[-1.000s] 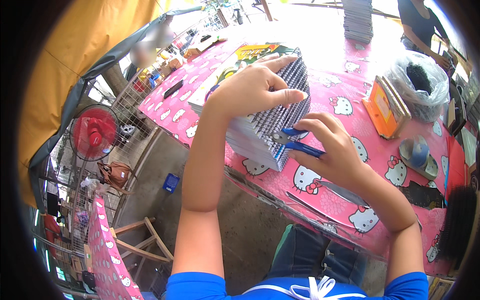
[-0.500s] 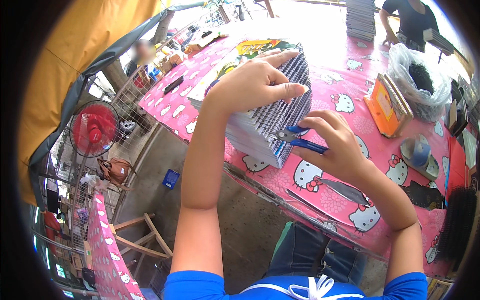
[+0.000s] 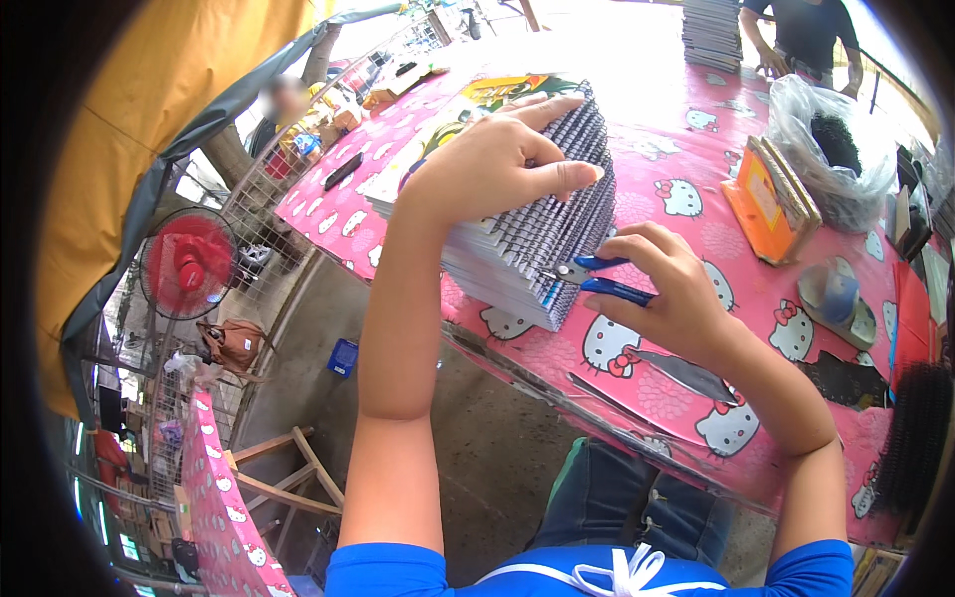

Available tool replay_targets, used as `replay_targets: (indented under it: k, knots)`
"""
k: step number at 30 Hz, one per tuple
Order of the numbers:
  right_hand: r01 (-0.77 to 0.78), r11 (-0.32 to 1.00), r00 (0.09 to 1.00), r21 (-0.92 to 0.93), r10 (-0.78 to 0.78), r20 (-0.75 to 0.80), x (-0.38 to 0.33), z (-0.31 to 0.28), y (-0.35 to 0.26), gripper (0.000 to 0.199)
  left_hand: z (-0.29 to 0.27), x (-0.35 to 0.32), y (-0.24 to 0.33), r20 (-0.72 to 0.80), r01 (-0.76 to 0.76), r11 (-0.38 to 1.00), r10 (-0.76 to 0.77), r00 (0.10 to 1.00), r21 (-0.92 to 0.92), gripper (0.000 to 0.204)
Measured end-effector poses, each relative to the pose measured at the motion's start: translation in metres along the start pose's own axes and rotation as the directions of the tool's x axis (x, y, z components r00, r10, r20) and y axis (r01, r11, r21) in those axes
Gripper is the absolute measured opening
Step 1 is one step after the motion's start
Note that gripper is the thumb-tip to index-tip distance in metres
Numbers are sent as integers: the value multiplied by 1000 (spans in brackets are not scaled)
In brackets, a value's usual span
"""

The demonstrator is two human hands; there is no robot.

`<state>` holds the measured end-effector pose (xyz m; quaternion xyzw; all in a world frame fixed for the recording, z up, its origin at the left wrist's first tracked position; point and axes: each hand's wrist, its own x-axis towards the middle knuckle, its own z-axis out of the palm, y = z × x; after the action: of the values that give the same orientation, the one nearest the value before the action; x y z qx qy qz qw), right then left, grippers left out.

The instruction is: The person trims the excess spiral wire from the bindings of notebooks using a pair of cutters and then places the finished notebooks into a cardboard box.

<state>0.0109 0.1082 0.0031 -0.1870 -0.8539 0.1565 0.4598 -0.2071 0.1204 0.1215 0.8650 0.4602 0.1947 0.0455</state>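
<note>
Spiral-bound notebooks (image 3: 497, 277) are seemingly steadied by the left hand (image 3: 492, 169), fingers apart; at their coils (image 3: 582, 214), blue-handled pliers (image 3: 619, 290) are clamped in the right hand's (image 3: 671, 284) fingers.

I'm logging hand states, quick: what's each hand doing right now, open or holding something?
Left hand: open, resting on the stack of spiral-bound notebooks.
Right hand: holding blue-handled pliers, handles parted.

A notebook stack (image 3: 569, 214) lies on the counter (image 3: 652, 179) beneath the left grip (image 3: 492, 167), a phone (image 3: 343, 171) to that grip's left. Pliers (image 3: 617, 290) sit in the right grip (image 3: 671, 279); a tape dispenser (image 3: 836, 300) lies to its right, a bag (image 3: 846, 194) behind that.
</note>
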Motion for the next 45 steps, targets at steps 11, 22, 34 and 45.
replay_targets:
  k: [11, 22, 34, 45]
  knots:
    - [-881, 237, 473, 409, 468, 747, 31, -8, 3, 43, 0, 0, -1, -12, -12, 1000, 12, 1000, 2, 46]
    - [-48, 993, 992, 109, 35, 123, 5, 11, 4, 40, -1, 1, -1, 14, 19, 999, -19, 1000, -43, 39]
    - [-6, 998, 999, 68, 4, 33, -9, 14, 16, 38, 1, 1, -1, -28, 1, 1000, -2, 1000, -22, 48]
    - [-267, 943, 949, 197, 222, 223, 12, 3, 7, 32, -1, 0, -1, 27, 26, 999, -25, 999, -28, 38]
